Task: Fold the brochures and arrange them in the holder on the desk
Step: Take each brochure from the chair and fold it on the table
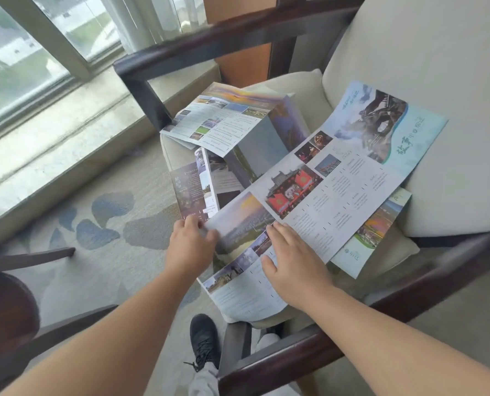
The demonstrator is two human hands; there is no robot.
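Note:
Several unfolded brochures lie spread on the seat of an armchair (438, 115). The top brochure (338, 178) is long, with photos, text columns and a light blue cover panel at its far end. My left hand (190, 244) pinches its near left edge. My right hand (292, 261) lies flat, fingers spread, on its near part. Another opened brochure (226, 118) lies behind it toward the armrest, a purple one (192, 190) sits under the left edge, and a green one (375, 232) pokes out on the right. No holder or desk is in view.
The armchair has dark wooden armrests (209, 41) and cream cushions. A window (23, 52) with a stone sill is at the left. Patterned carpet (103, 218) covers the floor. A dark round table edge (6, 310) is at lower left, and my black shoe (205, 338) is below.

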